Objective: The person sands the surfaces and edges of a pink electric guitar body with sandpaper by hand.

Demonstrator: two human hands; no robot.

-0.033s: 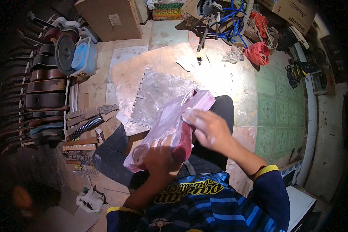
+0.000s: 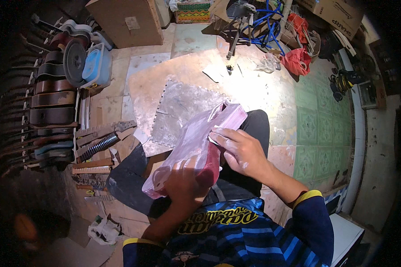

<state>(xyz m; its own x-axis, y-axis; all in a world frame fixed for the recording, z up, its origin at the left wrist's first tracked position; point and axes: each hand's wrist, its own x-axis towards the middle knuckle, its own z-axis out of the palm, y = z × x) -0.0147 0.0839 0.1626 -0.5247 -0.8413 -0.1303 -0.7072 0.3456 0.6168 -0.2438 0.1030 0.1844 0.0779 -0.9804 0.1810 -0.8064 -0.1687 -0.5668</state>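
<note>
Across my lap, tilted up to the right, lies a guitar body (image 2: 189, 140) with a dusty pink face and a deep red, curved side. My left hand (image 2: 181, 180) grips its lower end, fingers over the face; the thumb is hidden. At the body's upper right edge, my right hand (image 2: 243, 149) pinches a small white folded piece (image 2: 216, 132), perhaps sandpaper, and presses it on the rim. White dust coats the right fingers. Beyond the body lies a grey foam mat (image 2: 180, 104) with a toothed edge.
Several guitars (image 2: 53, 100) stand in a row at the left, beside a clear tub with a blue container (image 2: 92, 64). Saws and other tools (image 2: 98, 147) lie by my left knee. A cardboard box (image 2: 127, 24), coiled blue hose (image 2: 272, 33) and red bag (image 2: 297, 62) are farther off.
My right hand shifts slightly along the guitar body's edge, and more of the white folded piece shows under its fingers. The left hand and the body stay nearly in place.
</note>
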